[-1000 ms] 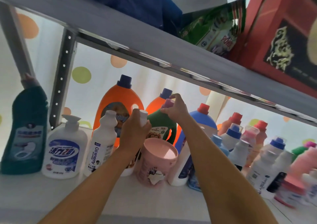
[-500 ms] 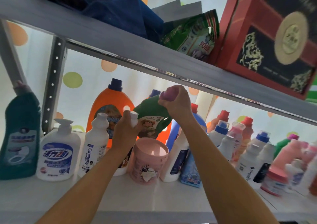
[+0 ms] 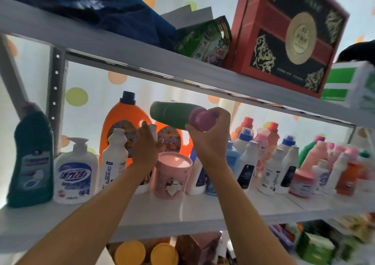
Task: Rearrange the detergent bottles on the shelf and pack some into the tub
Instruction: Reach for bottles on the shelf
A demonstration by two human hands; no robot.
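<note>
My right hand grips a green bottle by its purple cap. The bottle is tipped almost level, above the other bottles and just under the upper shelf board. My left hand is curled round the neck of a white bottle that stands on the white shelf; most of that bottle is hidden behind my hand and forearm. In front of it stands a pink tub with a pink lid. Two orange jugs, a big one and a smaller one, stand at the back.
On the left stand a teal cleaner bottle, a white pump bottle and a white slim bottle. Several white, pink and red bottles crowd the right. The upper shelf carries a red box and a blue bag. More goods sit below.
My right hand has lifted the green bottle off the shelf and tipped it onto its side, cap toward me. My left hand stays on the white bottle. The camera has tilted upward.
</note>
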